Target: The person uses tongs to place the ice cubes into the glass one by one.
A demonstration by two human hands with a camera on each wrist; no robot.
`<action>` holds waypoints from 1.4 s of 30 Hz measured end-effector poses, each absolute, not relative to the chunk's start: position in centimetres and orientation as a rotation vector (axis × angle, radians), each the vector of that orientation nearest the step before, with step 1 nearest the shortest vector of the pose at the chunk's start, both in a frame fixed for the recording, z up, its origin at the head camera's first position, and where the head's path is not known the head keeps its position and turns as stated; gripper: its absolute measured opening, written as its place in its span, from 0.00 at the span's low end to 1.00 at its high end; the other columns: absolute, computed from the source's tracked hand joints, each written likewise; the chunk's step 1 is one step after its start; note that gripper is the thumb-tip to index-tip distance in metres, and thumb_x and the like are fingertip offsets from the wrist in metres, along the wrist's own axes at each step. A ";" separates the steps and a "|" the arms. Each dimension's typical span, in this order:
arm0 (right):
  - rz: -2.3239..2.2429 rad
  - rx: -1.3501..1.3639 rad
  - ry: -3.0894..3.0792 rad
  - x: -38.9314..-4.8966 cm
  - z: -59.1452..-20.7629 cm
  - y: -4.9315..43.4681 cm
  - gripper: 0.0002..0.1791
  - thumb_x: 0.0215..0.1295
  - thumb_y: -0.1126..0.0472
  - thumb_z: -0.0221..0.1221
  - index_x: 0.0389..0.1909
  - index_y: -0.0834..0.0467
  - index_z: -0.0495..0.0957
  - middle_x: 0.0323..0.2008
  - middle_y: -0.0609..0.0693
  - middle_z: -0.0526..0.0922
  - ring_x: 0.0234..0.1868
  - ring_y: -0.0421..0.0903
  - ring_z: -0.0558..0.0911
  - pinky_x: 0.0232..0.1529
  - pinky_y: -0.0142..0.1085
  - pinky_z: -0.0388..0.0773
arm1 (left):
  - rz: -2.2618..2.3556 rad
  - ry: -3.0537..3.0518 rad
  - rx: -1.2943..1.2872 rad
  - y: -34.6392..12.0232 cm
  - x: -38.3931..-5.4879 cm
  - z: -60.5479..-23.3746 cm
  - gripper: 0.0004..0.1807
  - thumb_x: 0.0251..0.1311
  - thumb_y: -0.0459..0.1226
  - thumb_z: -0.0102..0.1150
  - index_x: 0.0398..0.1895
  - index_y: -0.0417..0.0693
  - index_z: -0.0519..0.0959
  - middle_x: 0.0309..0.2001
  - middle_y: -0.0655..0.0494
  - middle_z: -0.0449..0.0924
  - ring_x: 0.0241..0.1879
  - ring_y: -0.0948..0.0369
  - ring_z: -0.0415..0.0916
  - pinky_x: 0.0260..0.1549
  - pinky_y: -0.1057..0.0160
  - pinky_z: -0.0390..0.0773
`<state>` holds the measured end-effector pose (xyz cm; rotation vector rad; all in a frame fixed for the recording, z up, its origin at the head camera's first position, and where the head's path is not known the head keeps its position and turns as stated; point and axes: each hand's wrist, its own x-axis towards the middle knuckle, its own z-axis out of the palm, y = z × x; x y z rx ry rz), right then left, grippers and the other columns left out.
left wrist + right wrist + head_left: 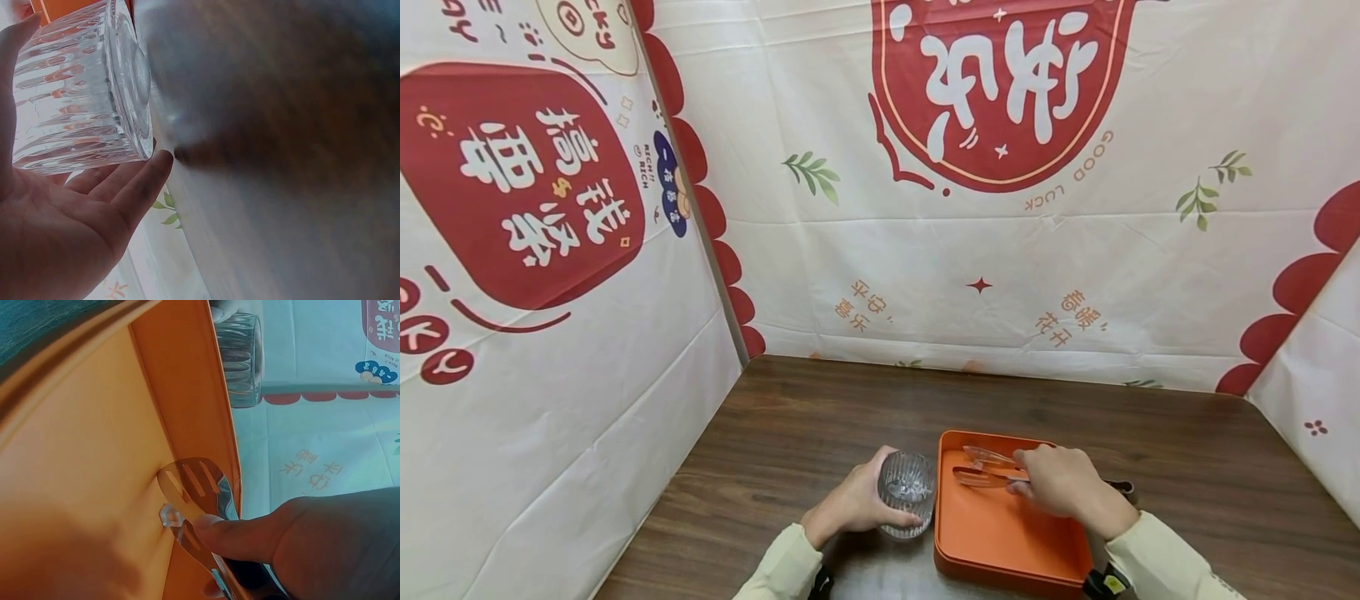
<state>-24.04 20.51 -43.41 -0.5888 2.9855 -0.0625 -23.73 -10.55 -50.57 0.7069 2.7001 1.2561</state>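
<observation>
My left hand (859,498) grips a clear ribbed glass (908,508) by its side, just left of a shallow orange tray (992,542). In the left wrist view the thumb and fingers spread around the glass (69,94), its base close over the table. My right hand (1063,482) holds a pair of tongs (195,478) with see-through slotted heads and dark handles. Those heads are spread apart low inside the tray, near its far left wall. A small clear lump (170,516) lies between them in the right wrist view; I cannot tell whether they pinch it.
The tray stands on a dark wood-grain table (790,417). White printed cloth (850,250) hangs behind the table, with more cloth panels (550,400) at the left and right sides. The tray's raised rim separates the glass from the tongs.
</observation>
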 end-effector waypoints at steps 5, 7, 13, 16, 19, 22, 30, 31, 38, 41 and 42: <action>-0.053 -0.603 3.003 -24.0 -43.5 20.6 0.12 0.59 0.49 0.69 0.30 0.50 0.77 0.20 0.45 0.74 0.22 0.45 0.75 0.20 0.43 0.71 | 1.251 2.704 0.705 -10.5 -23.8 -50.5 0.47 0.36 0.53 0.82 0.60 0.54 0.67 0.43 0.59 0.82 0.41 0.67 0.79 0.43 0.65 0.79; -0.053 -0.610 3.006 -24.1 -43.5 20.6 0.11 0.59 0.50 0.68 0.30 0.50 0.77 0.20 0.45 0.74 0.21 0.44 0.75 0.20 0.43 0.70 | 1.252 2.703 0.706 -10.5 -23.8 -50.5 0.46 0.36 0.53 0.82 0.60 0.54 0.67 0.43 0.59 0.82 0.41 0.68 0.78 0.43 0.65 0.79; -0.074 -0.617 3.002 -24.0 -43.6 20.8 0.10 0.59 0.53 0.68 0.29 0.50 0.77 0.20 0.45 0.75 0.20 0.43 0.74 0.19 0.41 0.70 | 1.248 2.702 0.708 -10.6 -23.8 -50.4 0.46 0.36 0.54 0.82 0.59 0.53 0.67 0.43 0.59 0.82 0.41 0.68 0.78 0.42 0.65 0.79; -0.080 -0.610 2.998 -24.0 -43.7 20.8 0.09 0.59 0.54 0.68 0.28 0.49 0.77 0.21 0.45 0.75 0.20 0.43 0.73 0.19 0.41 0.70 | 1.236 2.706 0.703 -10.6 -23.7 -50.4 0.46 0.36 0.54 0.81 0.59 0.53 0.67 0.43 0.59 0.82 0.41 0.67 0.78 0.42 0.65 0.79; -0.088 -0.602 2.997 -24.0 -43.7 20.8 0.08 0.59 0.55 0.69 0.29 0.49 0.78 0.21 0.45 0.76 0.20 0.44 0.73 0.20 0.42 0.70 | 1.231 2.705 0.696 -10.6 -23.7 -50.4 0.46 0.36 0.54 0.82 0.60 0.53 0.67 0.43 0.58 0.82 0.41 0.66 0.79 0.42 0.65 0.78; -0.090 -0.596 2.993 -24.0 -43.7 20.8 0.07 0.59 0.55 0.69 0.29 0.49 0.79 0.22 0.45 0.77 0.19 0.44 0.73 0.19 0.41 0.70 | 1.234 2.703 0.698 -10.6 -23.7 -50.4 0.46 0.36 0.54 0.82 0.59 0.53 0.67 0.44 0.57 0.82 0.41 0.66 0.79 0.42 0.65 0.78; -0.069 -0.597 3.014 -23.8 -43.8 20.7 0.08 0.59 0.55 0.69 0.27 0.49 0.79 0.21 0.44 0.76 0.18 0.43 0.71 0.19 0.40 0.68 | 1.249 2.701 0.717 -10.6 -23.7 -50.5 0.46 0.37 0.53 0.82 0.59 0.52 0.67 0.44 0.57 0.82 0.42 0.65 0.79 0.42 0.66 0.78; -0.061 -0.600 3.020 -23.8 -43.8 20.7 0.08 0.58 0.54 0.69 0.27 0.49 0.78 0.20 0.44 0.76 0.18 0.43 0.71 0.18 0.40 0.68 | 1.248 2.701 0.716 -10.6 -23.7 -50.5 0.46 0.37 0.53 0.82 0.59 0.52 0.67 0.44 0.57 0.82 0.42 0.65 0.79 0.42 0.66 0.78; -0.036 -0.629 3.071 -23.6 -44.0 20.7 0.10 0.57 0.54 0.70 0.25 0.49 0.77 0.19 0.43 0.74 0.18 0.43 0.71 0.18 0.40 0.68 | 1.238 2.707 0.710 -10.5 -23.6 -50.4 0.46 0.36 0.53 0.82 0.59 0.51 0.67 0.44 0.57 0.82 0.41 0.65 0.79 0.42 0.65 0.78; -0.034 -0.635 3.082 -23.6 -44.0 20.7 0.10 0.57 0.54 0.70 0.25 0.49 0.77 0.18 0.43 0.74 0.17 0.43 0.71 0.18 0.40 0.68 | 1.236 2.709 0.705 -10.5 -23.6 -50.4 0.47 0.36 0.53 0.82 0.59 0.51 0.67 0.44 0.57 0.82 0.41 0.66 0.79 0.42 0.65 0.78; -0.035 -0.637 3.083 -23.6 -43.9 20.7 0.10 0.57 0.54 0.70 0.25 0.49 0.78 0.18 0.43 0.74 0.17 0.43 0.71 0.18 0.40 0.68 | 1.238 2.708 0.705 -10.5 -23.6 -50.4 0.47 0.36 0.53 0.82 0.59 0.51 0.67 0.44 0.57 0.82 0.41 0.66 0.79 0.42 0.65 0.78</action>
